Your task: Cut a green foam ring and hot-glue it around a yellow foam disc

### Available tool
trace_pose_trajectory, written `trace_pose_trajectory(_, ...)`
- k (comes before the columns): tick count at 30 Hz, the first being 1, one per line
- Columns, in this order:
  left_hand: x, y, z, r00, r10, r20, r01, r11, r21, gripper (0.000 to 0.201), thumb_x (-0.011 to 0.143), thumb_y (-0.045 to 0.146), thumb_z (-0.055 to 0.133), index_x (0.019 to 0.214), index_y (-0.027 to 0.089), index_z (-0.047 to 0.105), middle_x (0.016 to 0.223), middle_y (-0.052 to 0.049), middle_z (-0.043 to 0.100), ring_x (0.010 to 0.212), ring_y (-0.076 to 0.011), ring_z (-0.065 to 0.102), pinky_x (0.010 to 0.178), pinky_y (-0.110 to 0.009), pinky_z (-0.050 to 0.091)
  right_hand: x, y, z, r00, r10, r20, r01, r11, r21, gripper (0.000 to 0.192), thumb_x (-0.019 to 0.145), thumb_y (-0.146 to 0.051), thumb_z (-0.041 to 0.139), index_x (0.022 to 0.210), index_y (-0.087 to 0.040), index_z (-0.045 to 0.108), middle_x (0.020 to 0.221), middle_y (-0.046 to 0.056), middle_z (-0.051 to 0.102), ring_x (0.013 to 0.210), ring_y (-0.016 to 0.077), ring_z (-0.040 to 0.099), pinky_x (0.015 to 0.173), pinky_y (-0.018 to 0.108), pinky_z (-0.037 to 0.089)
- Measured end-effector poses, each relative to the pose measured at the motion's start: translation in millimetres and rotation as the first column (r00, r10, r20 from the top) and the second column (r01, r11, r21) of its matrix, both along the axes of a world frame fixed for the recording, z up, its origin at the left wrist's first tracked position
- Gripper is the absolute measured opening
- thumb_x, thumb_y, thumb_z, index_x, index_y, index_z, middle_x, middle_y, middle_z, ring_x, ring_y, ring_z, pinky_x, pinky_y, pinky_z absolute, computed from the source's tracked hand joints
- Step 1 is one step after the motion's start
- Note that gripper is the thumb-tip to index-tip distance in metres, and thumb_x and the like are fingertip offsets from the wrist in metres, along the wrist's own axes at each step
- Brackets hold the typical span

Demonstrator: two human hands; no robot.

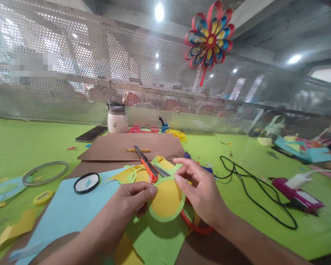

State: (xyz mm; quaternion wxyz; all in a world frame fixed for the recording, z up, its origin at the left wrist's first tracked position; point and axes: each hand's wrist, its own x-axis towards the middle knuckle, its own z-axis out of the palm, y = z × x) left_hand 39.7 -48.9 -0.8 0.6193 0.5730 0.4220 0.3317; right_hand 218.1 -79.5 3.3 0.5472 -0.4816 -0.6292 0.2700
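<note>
Both hands hold a yellow paper disc [167,198] edged with a thin green paper ring, lifted slightly above the sheets. My left hand [134,197] pinches its left edge. My right hand [200,191] grips the right edge with thumb and fingers. Just behind the disc an orange utility knife [146,165] lies on yellow and green paper scraps. A green sheet [157,237] and a light blue sheet [68,211] lie underneath, on brown card.
A black ring [86,183] rests on the blue sheet, a grey ring [45,172] to the left, a red ring [195,226] under my right hand. A black cable [253,191], pink device [298,195], jar [117,117], phone [91,133] and a hanging paper flower [209,38] surround.
</note>
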Motion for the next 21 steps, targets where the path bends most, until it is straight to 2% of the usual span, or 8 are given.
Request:
trace_pose_trajectory(7, -3, 2, 0.3, 0.998, -0.066, -0.006, 0.066, 0.998, -0.006, 0.034, 0.075, 0.045, 0.056, 0.058, 0.016, 0.058, 0.053, 0.003, 0.040, 0.051, -0.0108, 0.032, 0.048, -0.025, 0.023, 0, 0, 4.5, 0.997, 0.046, -0.057, -0.049, 0.998, -0.049, 0.025, 0.084, -0.023, 0.053, 0.109, -0.019, 0.053, 0.082, 0.000, 0.057, 0.075, 0.0132, 0.056, 0.070, 0.027, 0.046)
trace_pose_trajectory(13, 1, -3, 6.8, 0.999, -0.027, -0.028, 0.027, 0.999, -0.021, 0.032, 0.072, 0.044, 0.058, 0.053, 0.018, 0.055, 0.049, 0.004, 0.038, 0.046, -0.0102, 0.029, 0.044, -0.025, 0.018, -1, 1, 2.9, 0.999, 0.025, -0.045, -0.028, 0.996, -0.083, 0.028, 0.081, -0.021, 0.057, 0.108, -0.020, 0.053, 0.077, -0.002, 0.054, 0.069, 0.0130, 0.054, 0.065, 0.027, 0.045)
trace_pose_trajectory(18, 6, -7, 11.5, 1.000, 0.004, 0.028, -0.003, 0.999, -0.043, 0.027, 0.072, 0.041, 0.058, 0.060, 0.017, 0.056, 0.054, 0.004, 0.038, 0.050, -0.0104, 0.031, 0.047, -0.024, 0.024, -2, -1, 1.2, 0.999, 0.034, -0.020, -0.036, 0.994, -0.099, 0.028, 0.083, -0.019, 0.055, 0.110, -0.020, 0.053, 0.075, -0.003, 0.053, 0.067, 0.0120, 0.051, 0.063, 0.025, 0.044)
trace_pose_trajectory(21, 6, -7, 11.5, 0.999, -0.001, -0.044, 0.001, 1.000, 0.003, 0.026, 0.070, 0.043, 0.061, 0.064, 0.017, 0.058, 0.055, 0.004, 0.043, 0.051, -0.0103, 0.033, 0.047, -0.024, 0.022, -4, -2, -0.1, 0.998, 0.063, -0.001, -0.062, 0.992, -0.111, 0.030, 0.083, -0.018, 0.056, 0.112, -0.021, 0.053, 0.075, -0.003, 0.054, 0.068, 0.0119, 0.052, 0.065, 0.025, 0.044)
